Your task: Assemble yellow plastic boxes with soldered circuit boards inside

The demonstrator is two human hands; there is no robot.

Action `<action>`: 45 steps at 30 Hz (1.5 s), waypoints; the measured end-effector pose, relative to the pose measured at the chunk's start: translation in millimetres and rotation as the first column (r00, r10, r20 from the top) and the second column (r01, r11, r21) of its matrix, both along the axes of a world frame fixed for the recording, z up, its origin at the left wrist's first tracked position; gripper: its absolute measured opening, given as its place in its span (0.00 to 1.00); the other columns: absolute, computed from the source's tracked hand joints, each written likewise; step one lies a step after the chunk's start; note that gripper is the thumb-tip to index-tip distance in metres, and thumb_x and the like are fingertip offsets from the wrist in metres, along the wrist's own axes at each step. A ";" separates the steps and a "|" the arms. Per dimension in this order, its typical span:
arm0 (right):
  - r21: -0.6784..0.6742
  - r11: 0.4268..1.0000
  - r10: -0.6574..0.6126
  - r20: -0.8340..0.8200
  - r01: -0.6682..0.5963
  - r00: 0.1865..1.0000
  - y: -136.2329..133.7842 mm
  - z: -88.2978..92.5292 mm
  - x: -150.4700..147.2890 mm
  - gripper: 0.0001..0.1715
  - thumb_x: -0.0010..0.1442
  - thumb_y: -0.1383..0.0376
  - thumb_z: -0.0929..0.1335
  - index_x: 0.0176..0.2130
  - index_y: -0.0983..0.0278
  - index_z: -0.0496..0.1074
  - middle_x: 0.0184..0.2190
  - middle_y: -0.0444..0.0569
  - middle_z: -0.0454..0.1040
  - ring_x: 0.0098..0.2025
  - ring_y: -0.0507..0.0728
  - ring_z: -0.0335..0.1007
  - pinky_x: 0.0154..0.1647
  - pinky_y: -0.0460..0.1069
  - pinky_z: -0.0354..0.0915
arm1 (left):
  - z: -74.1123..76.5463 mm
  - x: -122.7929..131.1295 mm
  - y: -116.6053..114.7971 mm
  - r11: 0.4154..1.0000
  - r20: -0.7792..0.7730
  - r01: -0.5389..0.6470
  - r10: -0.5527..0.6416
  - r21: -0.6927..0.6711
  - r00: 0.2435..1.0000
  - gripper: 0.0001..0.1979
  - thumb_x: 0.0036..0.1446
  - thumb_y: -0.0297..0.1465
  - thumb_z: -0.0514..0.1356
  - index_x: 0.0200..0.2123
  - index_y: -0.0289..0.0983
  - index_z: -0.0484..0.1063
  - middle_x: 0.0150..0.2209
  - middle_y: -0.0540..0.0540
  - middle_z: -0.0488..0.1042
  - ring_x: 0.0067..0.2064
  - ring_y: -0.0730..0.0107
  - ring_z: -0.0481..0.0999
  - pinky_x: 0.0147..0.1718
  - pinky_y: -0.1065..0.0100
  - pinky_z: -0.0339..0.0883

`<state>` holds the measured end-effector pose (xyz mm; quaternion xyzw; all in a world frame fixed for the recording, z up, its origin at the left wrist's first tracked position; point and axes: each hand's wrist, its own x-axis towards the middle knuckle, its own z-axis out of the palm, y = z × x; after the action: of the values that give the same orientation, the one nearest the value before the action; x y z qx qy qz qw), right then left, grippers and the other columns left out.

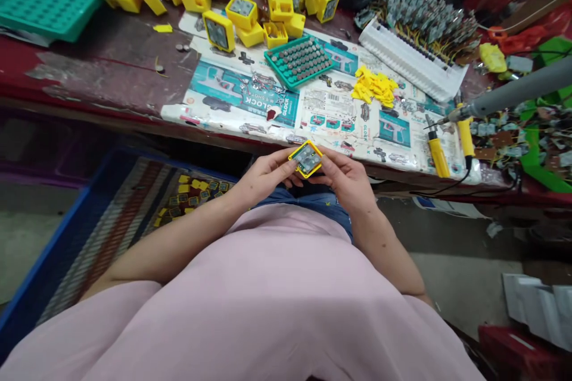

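Observation:
Between both hands, just in front of the bench edge, is a small square yellow case [306, 159] with grey parts and a bit of green board inside. My left hand [270, 174] grips its left corner, thumb on top. On the opposite corner, my right hand [344, 175] pinches it with thumb and fingers. The case is held level with its inside facing up; its underside is hidden. Closest on the bench beyond are a teal tray [298, 62] of small round metal pieces and a pile of small yellow plastic pieces [374, 86].
Yellow cases [280, 3] are heaped at the back. A white foam rack [411, 59] holds wired parts. At right are a screwdriver [500, 92], a yellow-handled tool [438, 152] and circuit boards [500, 143]. A blue crate [49, 250] with yellow cases stands lower left.

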<state>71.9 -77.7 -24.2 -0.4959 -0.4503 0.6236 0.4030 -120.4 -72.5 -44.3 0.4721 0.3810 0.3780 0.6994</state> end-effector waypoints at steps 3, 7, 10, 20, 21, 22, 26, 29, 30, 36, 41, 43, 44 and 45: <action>0.138 0.990 -0.048 0.111 0.032 0.993 -4.0 -5.5 2.7 0.29 0.52 0.48 0.76 0.49 0.59 0.77 0.44 0.48 0.81 0.43 0.58 0.80 0.41 0.53 0.79 | -2.8 1.3 1.3 0.991 0.111 0.029 -0.015 -0.128 0.994 0.35 0.54 0.52 0.65 0.59 0.36 0.70 0.36 0.46 0.80 0.34 0.69 0.80 0.32 0.71 0.71; 0.621 0.777 -0.161 0.355 -0.104 0.921 -7.7 -8.8 12.1 0.16 0.61 0.59 0.72 0.50 0.55 0.75 0.50 0.48 0.79 0.54 0.58 0.76 0.59 0.57 0.72 | -1.0 2.8 4.9 0.907 0.386 0.264 -0.126 -0.329 0.914 0.30 0.54 0.55 0.64 0.51 0.39 0.74 0.45 0.40 0.80 0.43 0.60 0.81 0.38 0.64 0.76; 0.780 0.530 -0.237 0.513 -0.333 0.825 -4.9 -7.5 18.9 0.15 0.63 0.65 0.69 0.48 0.48 0.76 0.55 0.45 0.76 0.59 0.58 0.72 0.63 0.60 0.67 | 2.0 5.3 7.7 0.894 0.453 0.280 -0.100 -0.351 0.886 0.21 0.56 0.46 0.66 0.49 0.41 0.75 0.48 0.42 0.79 0.46 0.61 0.80 0.43 0.62 0.76; 0.707 0.637 -0.199 0.535 -0.306 0.821 4.6 -11.7 12.3 0.47 0.57 0.55 0.75 0.68 0.51 0.54 0.58 0.50 0.73 0.60 0.60 0.71 0.63 0.58 0.67 | 2.1 4.9 16.2 0.956 0.415 0.114 0.008 -0.269 0.910 0.30 0.51 0.40 0.71 0.58 0.43 0.72 0.53 0.44 0.77 0.56 0.57 0.77 0.51 0.63 0.73; 0.723 0.625 -0.221 0.525 -0.294 0.822 5.6 -11.7 11.1 0.45 0.57 0.56 0.75 0.67 0.50 0.56 0.58 0.50 0.73 0.60 0.60 0.71 0.63 0.57 0.68 | 2.5 5.7 16.8 0.957 0.412 0.114 0.005 -0.265 0.911 0.30 0.51 0.40 0.71 0.57 0.43 0.72 0.53 0.44 0.77 0.56 0.57 0.76 0.51 0.64 0.73; 0.743 0.606 -0.255 0.520 -0.284 0.815 6.9 -11.6 10.1 0.42 0.57 0.57 0.75 0.65 0.50 0.57 0.57 0.49 0.74 0.59 0.60 0.71 0.62 0.57 0.69 | 3.0 6.8 17.3 0.959 0.403 0.111 0.004 -0.261 0.915 0.30 0.52 0.39 0.71 0.58 0.43 0.72 0.54 0.44 0.76 0.57 0.57 0.76 0.51 0.64 0.73; 0.775 0.567 -0.373 0.545 -0.281 0.751 12.9 -12.0 9.5 0.37 0.59 0.57 0.74 0.63 0.52 0.59 0.51 0.51 0.75 0.53 0.59 0.74 0.53 0.58 0.74 | 6.8 11.0 20.0 0.968 0.332 0.074 0.011 -0.241 0.943 0.32 0.53 0.40 0.70 0.60 0.43 0.69 0.55 0.43 0.75 0.58 0.56 0.75 0.54 0.60 0.72; 0.773 0.576 -0.339 0.523 -0.267 0.782 17.4 -14.1 11.2 0.39 0.59 0.60 0.73 0.64 0.53 0.56 0.49 0.50 0.76 0.51 0.59 0.74 0.53 0.58 0.74 | 10.4 10.5 24.4 0.976 0.281 0.042 0.021 -0.215 0.960 0.32 0.53 0.40 0.70 0.60 0.42 0.68 0.55 0.42 0.75 0.58 0.56 0.74 0.53 0.61 0.72; 0.781 0.569 -0.327 0.502 -0.257 0.801 19.0 -14.5 12.1 0.40 0.59 0.62 0.73 0.65 0.53 0.56 0.49 0.50 0.76 0.52 0.59 0.74 0.54 0.58 0.73 | 11.5 9.3 26.5 0.979 0.269 0.035 0.022 -0.203 0.963 0.31 0.53 0.40 0.70 0.59 0.42 0.69 0.55 0.43 0.75 0.57 0.57 0.74 0.51 0.62 0.73; 0.836 0.436 -0.234 0.463 -0.334 0.855 33.2 -6.0 20.4 0.41 0.57 0.66 0.73 0.65 0.55 0.58 0.48 0.51 0.78 0.51 0.58 0.75 0.52 0.57 0.73 | 20.8 -2.1 40.4 0.981 0.192 0.044 -0.007 -0.191 0.981 0.33 0.51 0.46 0.70 0.58 0.40 0.70 0.44 0.45 0.79 0.44 0.66 0.78 0.41 0.71 0.72; 0.850 0.354 -0.210 0.480 -0.391 0.852 47.3 2.6 20.4 0.39 0.58 0.67 0.73 0.64 0.56 0.59 0.48 0.51 0.79 0.51 0.59 0.75 0.51 0.57 0.73 | 30.7 0.0 47.9 0.946 0.214 0.107 -0.041 -0.307 0.976 0.40 0.49 0.44 0.72 0.63 0.40 0.66 0.48 0.44 0.79 0.48 0.64 0.77 0.45 0.70 0.70; 0.828 0.354 -0.181 0.516 -0.434 0.837 54.1 7.4 21.3 0.35 0.60 0.66 0.73 0.63 0.57 0.61 0.48 0.51 0.80 0.51 0.58 0.75 0.52 0.57 0.73 | 32.8 2.2 51.6 0.944 0.238 0.107 -0.032 -0.312 0.971 0.34 0.49 0.42 0.72 0.59 0.39 0.71 0.48 0.44 0.79 0.48 0.64 0.78 0.46 0.70 0.69; 0.813 0.356 -0.143 0.535 -0.461 0.833 58.8 10.7 23.2 0.32 0.60 0.65 0.73 0.61 0.58 0.64 0.48 0.52 0.80 0.52 0.58 0.75 0.53 0.56 0.72 | 33.5 2.6 53.7 0.946 0.244 0.100 -0.023 -0.309 0.970 0.31 0.50 0.41 0.72 0.56 0.38 0.73 0.48 0.43 0.79 0.48 0.64 0.78 0.46 0.70 0.70; 0.792 0.365 -0.093 0.553 -0.488 0.828 65.1 14.5 26.3 0.28 0.61 0.64 0.72 0.59 0.59 0.66 0.48 0.51 0.80 0.52 0.57 0.75 0.54 0.55 0.72 | 34.1 2.4 55.9 0.947 0.246 0.094 -0.016 -0.308 0.969 0.29 0.50 0.40 0.72 0.54 0.38 0.75 0.49 0.43 0.79 0.48 0.63 0.78 0.45 0.70 0.70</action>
<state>98.3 -12.6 -9.7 -0.2752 -0.8641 0.1606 0.3897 -118.0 -16.6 -10.1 0.3149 0.3360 0.3462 0.8174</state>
